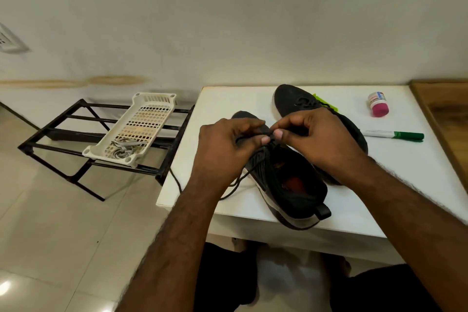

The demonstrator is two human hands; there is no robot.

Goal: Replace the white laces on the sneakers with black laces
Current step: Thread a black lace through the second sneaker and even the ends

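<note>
Fingers [264,139] of both hands are pinched on the black lace [243,178] above the near sneaker [293,185], whose long axis runs from 5 to 11 o'clock; the loose lace is trailed toward 7 o'clock, nearer the left hand [228,149].

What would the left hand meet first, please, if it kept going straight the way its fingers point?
Probably the right hand: the left hand points rightward across the near sneaker, both pinching the black lace, thumbs almost touching.
</note>
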